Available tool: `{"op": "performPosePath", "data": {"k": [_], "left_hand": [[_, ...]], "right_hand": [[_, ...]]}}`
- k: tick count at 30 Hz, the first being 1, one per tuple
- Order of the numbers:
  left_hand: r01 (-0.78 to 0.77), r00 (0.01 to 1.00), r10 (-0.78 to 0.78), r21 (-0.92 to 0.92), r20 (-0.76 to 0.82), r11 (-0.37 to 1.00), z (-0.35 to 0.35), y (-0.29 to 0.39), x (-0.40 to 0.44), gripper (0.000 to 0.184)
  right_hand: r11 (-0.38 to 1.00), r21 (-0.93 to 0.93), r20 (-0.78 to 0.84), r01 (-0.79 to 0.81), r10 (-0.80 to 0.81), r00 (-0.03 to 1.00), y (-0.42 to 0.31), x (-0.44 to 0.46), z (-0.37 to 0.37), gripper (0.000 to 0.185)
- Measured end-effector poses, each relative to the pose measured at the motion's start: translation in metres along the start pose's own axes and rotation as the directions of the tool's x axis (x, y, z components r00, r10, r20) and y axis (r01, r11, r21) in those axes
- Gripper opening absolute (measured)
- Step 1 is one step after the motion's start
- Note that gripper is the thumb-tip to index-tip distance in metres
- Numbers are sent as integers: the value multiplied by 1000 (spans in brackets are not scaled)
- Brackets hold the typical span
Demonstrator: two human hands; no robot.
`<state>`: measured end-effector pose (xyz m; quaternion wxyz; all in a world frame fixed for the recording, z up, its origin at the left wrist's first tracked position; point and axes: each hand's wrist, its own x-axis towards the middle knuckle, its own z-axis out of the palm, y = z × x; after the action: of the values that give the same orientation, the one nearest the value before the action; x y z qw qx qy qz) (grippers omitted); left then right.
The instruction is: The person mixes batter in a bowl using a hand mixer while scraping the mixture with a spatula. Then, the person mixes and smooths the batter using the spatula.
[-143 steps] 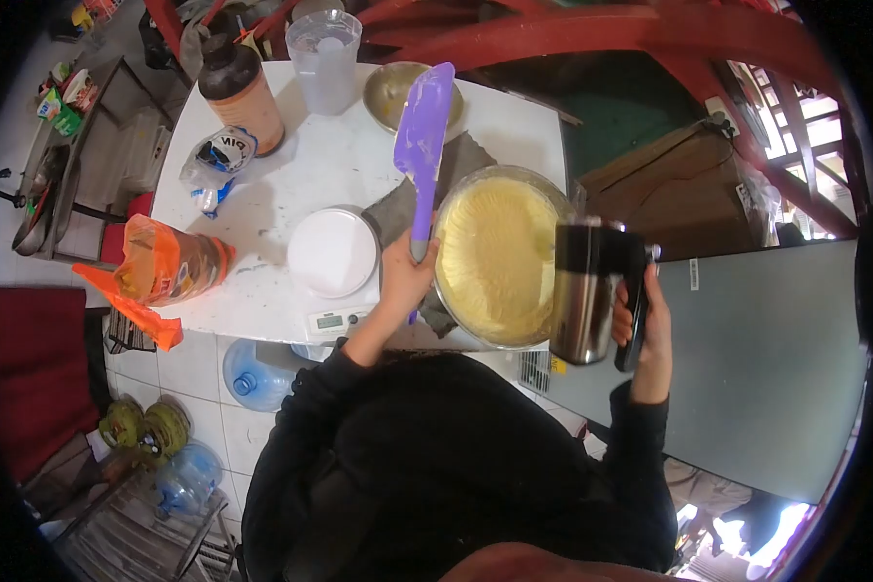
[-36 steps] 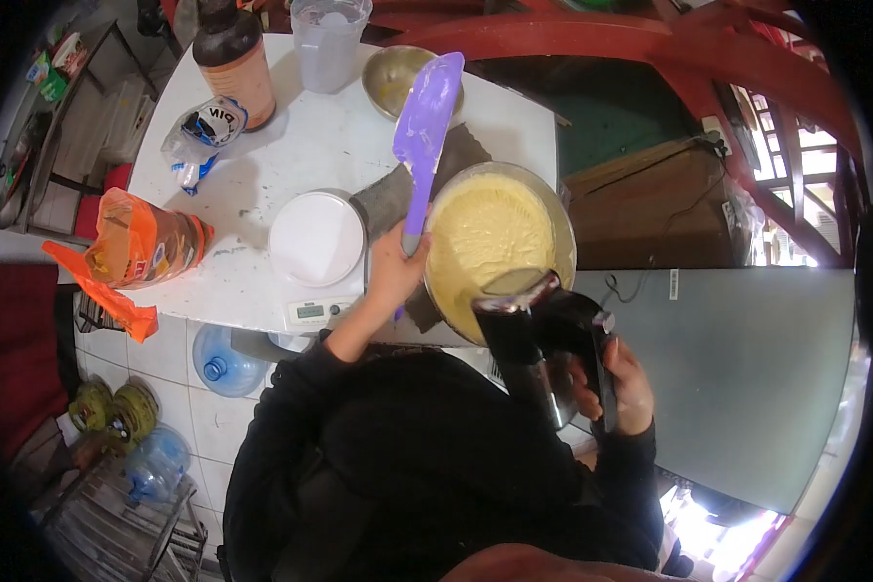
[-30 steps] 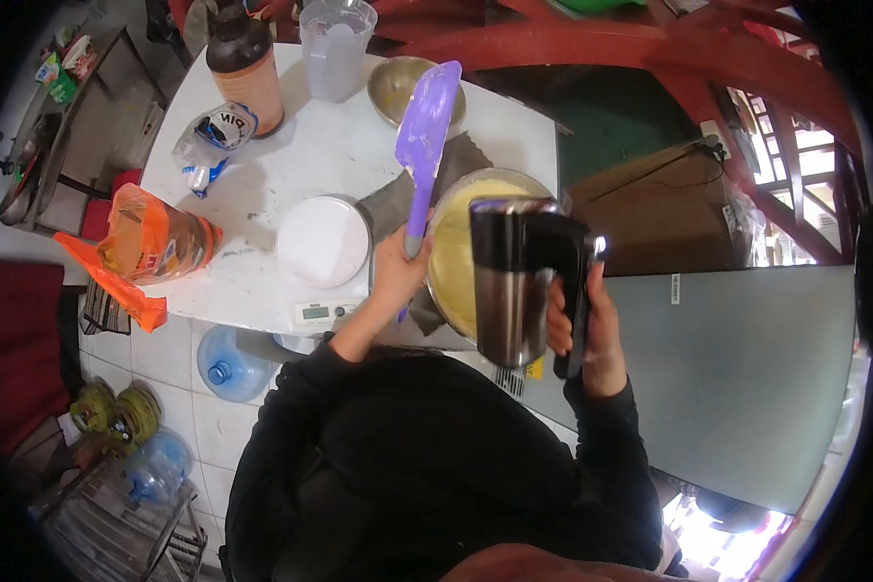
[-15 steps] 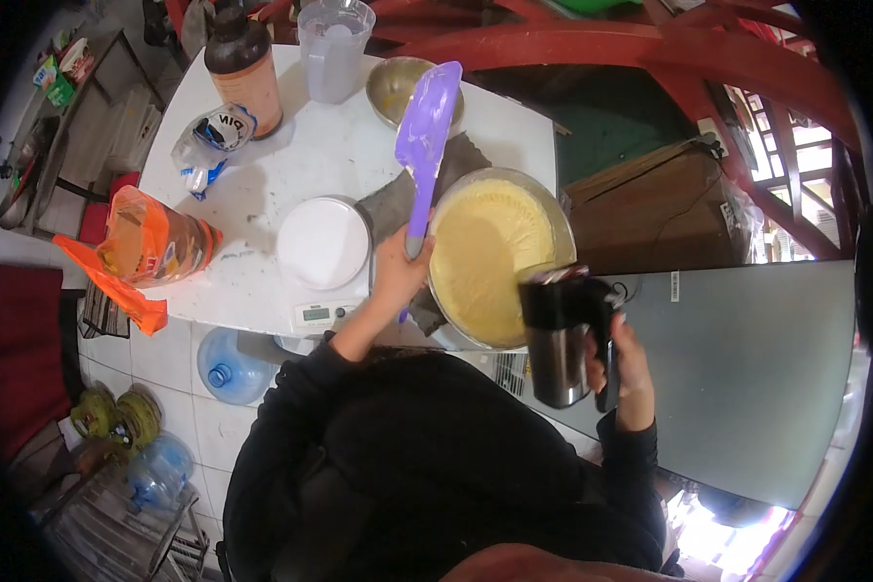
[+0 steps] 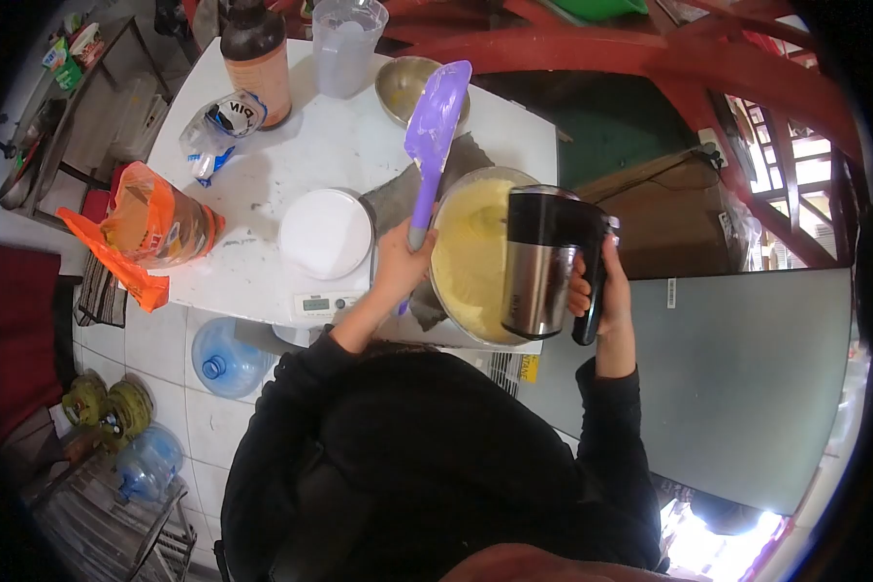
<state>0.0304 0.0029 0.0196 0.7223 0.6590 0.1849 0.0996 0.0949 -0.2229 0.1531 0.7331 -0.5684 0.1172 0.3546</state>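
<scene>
My right hand (image 5: 608, 291) is closed round the handle of a black and steel hand mixer (image 5: 541, 267), tilted over the right side of a large bowl (image 5: 523, 180). Pale yellow batter (image 5: 464, 267) fills the bowl's bottom, with a swirl near the mixer's front end. Any beaters are hidden behind its body. On the bowl's left, my left hand (image 5: 401, 262) grips the grey handle end of a purple spatula (image 5: 436, 121), blade up and smeared with batter. That hand is against the bowl's rim; whether it also holds the rim I cannot tell. A grey cloth (image 5: 388, 202) lies partly under the bowl.
A white kitchen scale (image 5: 325, 303) bearing a round white lid or plate (image 5: 325, 234) stands left of the bowl. Further back are a metal bowl (image 5: 398, 89), a clear jug (image 5: 346, 58) and a brown bottle (image 5: 259, 73). An orange bag (image 5: 145, 228) sits at the table's left edge.
The mixer has moved up and left, from the bowl's front right edge to over its right side. My left hand and the spatula stay nearly still; the view has shifted slightly.
</scene>
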Motion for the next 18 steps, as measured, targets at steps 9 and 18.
{"op": "performPosePath", "data": {"k": [9, 18], "left_hand": [[-28, 999, 29, -40, 21, 999, 1, -8, 3, 31], [-49, 999, 50, -45, 21, 998, 0, -9, 4, 32]], "right_hand": [[989, -144, -68, -41, 31, 997, 7, -72, -36, 49], [991, -88, 160, -101, 114, 980, 13, -68, 23, 50]]}}
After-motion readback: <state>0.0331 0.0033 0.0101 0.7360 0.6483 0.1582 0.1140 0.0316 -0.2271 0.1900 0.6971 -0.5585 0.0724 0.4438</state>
